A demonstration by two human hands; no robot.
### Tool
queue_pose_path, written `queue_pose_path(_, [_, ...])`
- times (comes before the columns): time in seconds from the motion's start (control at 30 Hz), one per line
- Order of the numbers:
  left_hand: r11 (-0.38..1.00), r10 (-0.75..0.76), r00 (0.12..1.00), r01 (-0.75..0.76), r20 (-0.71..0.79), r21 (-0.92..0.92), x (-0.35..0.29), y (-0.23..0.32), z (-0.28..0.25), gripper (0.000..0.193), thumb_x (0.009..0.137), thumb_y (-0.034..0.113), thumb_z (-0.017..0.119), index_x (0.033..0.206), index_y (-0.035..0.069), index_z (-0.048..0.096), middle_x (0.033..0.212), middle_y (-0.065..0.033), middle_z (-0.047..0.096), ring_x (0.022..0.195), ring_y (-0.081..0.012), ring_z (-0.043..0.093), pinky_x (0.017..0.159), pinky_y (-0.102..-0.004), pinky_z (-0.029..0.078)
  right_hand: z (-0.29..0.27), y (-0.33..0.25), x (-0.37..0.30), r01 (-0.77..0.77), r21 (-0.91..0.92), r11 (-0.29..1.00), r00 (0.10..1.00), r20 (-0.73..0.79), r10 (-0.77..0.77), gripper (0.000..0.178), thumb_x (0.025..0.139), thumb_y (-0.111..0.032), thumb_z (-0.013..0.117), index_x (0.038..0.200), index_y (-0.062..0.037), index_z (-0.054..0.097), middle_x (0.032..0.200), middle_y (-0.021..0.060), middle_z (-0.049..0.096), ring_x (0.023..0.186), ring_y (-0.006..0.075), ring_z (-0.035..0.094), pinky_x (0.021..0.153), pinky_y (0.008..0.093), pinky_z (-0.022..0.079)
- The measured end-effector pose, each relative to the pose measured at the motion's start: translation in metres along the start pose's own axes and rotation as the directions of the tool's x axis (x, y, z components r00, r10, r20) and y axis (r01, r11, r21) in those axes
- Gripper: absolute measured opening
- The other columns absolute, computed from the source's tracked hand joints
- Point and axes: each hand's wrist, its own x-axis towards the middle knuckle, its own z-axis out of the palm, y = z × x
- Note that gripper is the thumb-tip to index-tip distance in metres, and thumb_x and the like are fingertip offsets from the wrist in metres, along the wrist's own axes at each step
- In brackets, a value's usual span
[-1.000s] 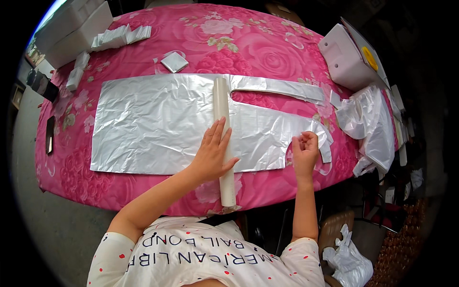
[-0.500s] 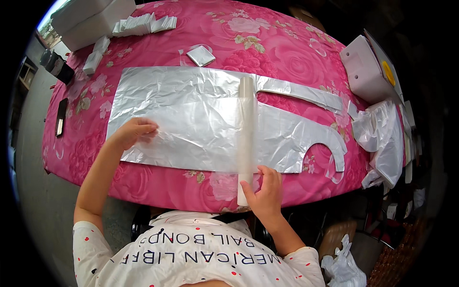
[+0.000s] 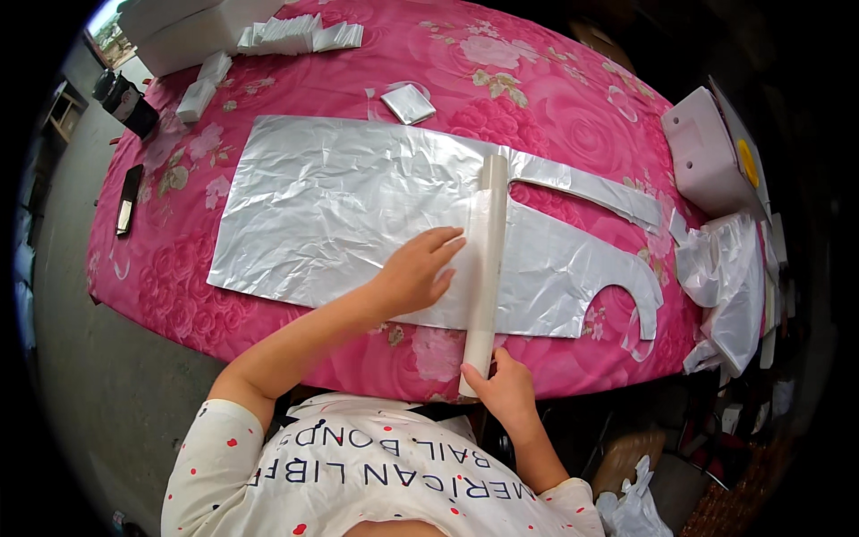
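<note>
A silvery plastic sheet with a curved cut-out (image 3: 331, 215), apron-like in outline, lies flat and creased on the table. Across it rests a long roll of clear plastic film (image 3: 489, 255), its far end near the sheet's back edge and its near end jutting past the front edge. At that near end my right hand (image 3: 504, 387) grips the roll between thumb and fingers. Just left of the roll is my left hand (image 3: 416, 273), fingers stretched out and thumb apart, over the sheet. Whether it touches the film there I cannot tell.
A pink floral tablecloth (image 3: 550, 116) covers the table. At the back stand a folded silver packet (image 3: 409, 105), white folded packets (image 3: 282, 36) and a white box (image 3: 192, 36). A dark bottle (image 3: 125, 103) and phone (image 3: 129, 199) are left; a plastic bag (image 3: 725, 277) and pale bin (image 3: 707, 152) right.
My left hand has swept right, from the sheet's left part to beside the roll, and its fingers have opened. The film stretched leftward is no longer visible. My right hand stays at the roll's near end.
</note>
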Motion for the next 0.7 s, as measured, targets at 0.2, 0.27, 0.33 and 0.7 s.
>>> queue_pose_path(0.2, [0.971,-0.011,0.992,-0.02,0.127,0.239,0.004,0.003,0.051,0.057,0.08,0.016,0.042,0.129,-0.012,0.032,0.139,-0.026,0.028,0.132,-0.0367,0.025,0.109,-0.0427,0.02,-0.014,-0.001,0.018,0.029,-0.06,0.998,0.999,0.043,-0.026,0.049,0.075,-0.044,0.065,0.084,0.004,0.061,0.074,0.0205,0.064,0.07,0.0334,0.063,0.066,0.0391,0.049])
queue_pose_path(0.27, [0.95,-0.028,0.986,-0.024,0.163,0.313,0.002,0.0,0.051,0.06,0.081,0.019,0.038,0.13,-0.013,0.029,0.14,-0.0273,0.026,0.134,-0.0371,0.022,0.11,-0.0433,0.017,-0.02,0.0,0.047,0.087,-0.009,0.996,0.996,0.0,-0.087,0.049,0.078,-0.045,0.063,0.076,0.0044,0.063,0.069,0.0187,0.064,0.066,0.031,0.064,0.062,0.0371,0.049])
queue_pose_path(0.33, [0.939,-0.014,0.985,-0.045,0.17,0.342,0.002,0.002,0.052,0.06,0.081,0.02,0.035,0.131,-0.013,0.029,0.141,-0.0272,0.026,0.134,-0.037,0.021,0.11,-0.0434,0.016,-0.031,-0.008,0.086,0.084,0.181,0.98,0.996,-0.047,-0.077,0.052,0.081,-0.046,0.06,0.074,0.0052,0.062,0.064,0.0174,0.062,0.06,0.0291,0.063,0.058,0.035,0.048])
queue_pose_path(0.7, [0.923,-0.03,0.978,-0.053,0.208,0.38,0.003,0.004,0.049,0.062,0.083,0.024,0.036,0.131,-0.013,0.029,0.14,-0.0277,0.027,0.134,-0.0374,0.022,0.11,-0.0451,0.015,-0.058,-0.01,0.287,-0.002,0.971,-0.241,0.999,0.012,0.041,0.035,0.088,-0.032,0.052,0.105,-0.0006,0.052,0.1,0.0116,0.06,0.088,0.024,0.06,0.079,0.035,0.05])
